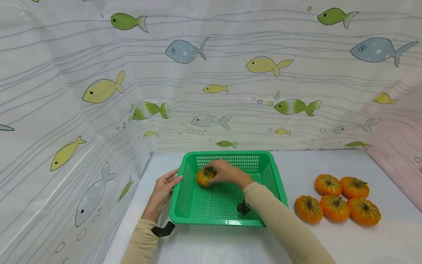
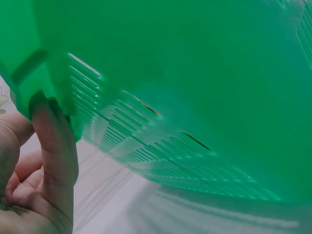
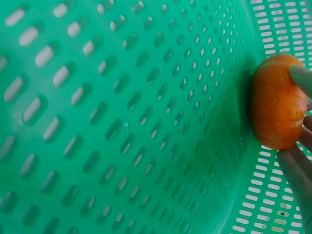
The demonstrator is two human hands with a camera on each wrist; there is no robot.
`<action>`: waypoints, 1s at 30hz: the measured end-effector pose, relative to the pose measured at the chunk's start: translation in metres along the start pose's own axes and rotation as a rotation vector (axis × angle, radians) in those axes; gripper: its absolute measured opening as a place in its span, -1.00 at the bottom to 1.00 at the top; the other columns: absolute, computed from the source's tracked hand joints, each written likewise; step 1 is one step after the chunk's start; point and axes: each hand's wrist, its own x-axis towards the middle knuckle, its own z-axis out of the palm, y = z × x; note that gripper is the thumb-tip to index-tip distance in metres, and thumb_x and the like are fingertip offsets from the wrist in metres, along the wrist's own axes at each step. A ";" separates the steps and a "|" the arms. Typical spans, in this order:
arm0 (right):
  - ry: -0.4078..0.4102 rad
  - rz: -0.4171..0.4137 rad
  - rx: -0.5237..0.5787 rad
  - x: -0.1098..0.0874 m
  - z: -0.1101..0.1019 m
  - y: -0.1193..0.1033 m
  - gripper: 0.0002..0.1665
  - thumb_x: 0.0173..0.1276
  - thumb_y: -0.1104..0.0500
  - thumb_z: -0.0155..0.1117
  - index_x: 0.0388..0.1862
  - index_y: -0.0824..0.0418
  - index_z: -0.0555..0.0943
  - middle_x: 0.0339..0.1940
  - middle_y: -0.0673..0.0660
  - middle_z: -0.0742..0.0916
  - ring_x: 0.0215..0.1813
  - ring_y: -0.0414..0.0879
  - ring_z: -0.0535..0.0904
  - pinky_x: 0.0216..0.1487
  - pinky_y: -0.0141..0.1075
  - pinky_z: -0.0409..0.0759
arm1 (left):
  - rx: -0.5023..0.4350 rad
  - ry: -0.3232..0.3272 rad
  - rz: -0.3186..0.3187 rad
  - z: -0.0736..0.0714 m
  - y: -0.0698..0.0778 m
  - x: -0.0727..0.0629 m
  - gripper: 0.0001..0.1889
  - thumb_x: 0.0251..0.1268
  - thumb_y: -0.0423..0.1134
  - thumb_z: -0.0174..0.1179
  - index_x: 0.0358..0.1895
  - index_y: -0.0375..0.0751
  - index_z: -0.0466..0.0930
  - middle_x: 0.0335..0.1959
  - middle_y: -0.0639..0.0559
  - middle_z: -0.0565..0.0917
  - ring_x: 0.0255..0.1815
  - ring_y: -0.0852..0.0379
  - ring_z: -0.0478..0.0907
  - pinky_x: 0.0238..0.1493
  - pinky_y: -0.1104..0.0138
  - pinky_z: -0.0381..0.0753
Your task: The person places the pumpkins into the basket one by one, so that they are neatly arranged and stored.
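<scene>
A green plastic basket (image 1: 214,220) with slotted walls stands on the white surface. My left hand (image 1: 164,189) grips its left rim; the left wrist view shows those fingers (image 2: 52,141) bent at the basket's edge. Inside, toward the back left corner, my right hand (image 1: 227,172) holds a small orange pumpkin (image 1: 203,179) with a greenish top, which the hand partly covers. In the right wrist view, thumb and fingers span the pumpkin (image 3: 275,105), close over the perforated basket floor (image 3: 126,126).
Several more small pumpkins (image 1: 334,208) lie grouped on the table to the right of the basket. Behind and to the left hangs a white curtain (image 1: 230,79) printed with fish. A black wrist mount (image 1: 163,230) sits beside the left sleeve.
</scene>
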 end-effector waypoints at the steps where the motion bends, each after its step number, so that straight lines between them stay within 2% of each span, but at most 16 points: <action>1: 0.004 -0.002 0.003 0.000 0.000 -0.001 -0.33 0.22 0.07 0.62 0.26 0.28 0.65 0.18 0.16 0.75 0.20 -0.01 0.66 0.24 -0.17 0.68 | 0.000 -0.002 0.003 0.000 0.000 0.000 -0.42 0.50 -0.23 0.27 0.50 -0.24 0.39 -0.28 0.21 0.72 -0.29 0.29 0.73 -0.24 0.40 0.79; 18: 0.002 -0.030 -0.006 0.001 0.001 0.002 -0.30 0.19 0.04 0.64 0.27 0.28 0.65 0.18 0.15 0.75 0.23 0.01 0.65 0.31 -0.14 0.65 | -0.016 0.004 -0.001 0.000 0.001 -0.001 -0.43 0.51 -0.25 0.25 0.50 -0.26 0.38 -0.26 0.19 0.72 -0.28 0.29 0.75 -0.22 0.38 0.81; 30: 0.013 0.046 0.029 -0.005 -0.004 0.002 -0.23 0.19 -0.01 0.63 0.35 0.22 0.60 0.33 0.17 0.68 0.37 0.06 0.57 0.44 -0.04 0.56 | -0.018 0.012 -0.006 -0.001 0.000 -0.002 -0.43 0.49 -0.25 0.28 0.49 -0.22 0.41 -0.30 0.20 0.72 -0.31 0.29 0.74 -0.25 0.41 0.79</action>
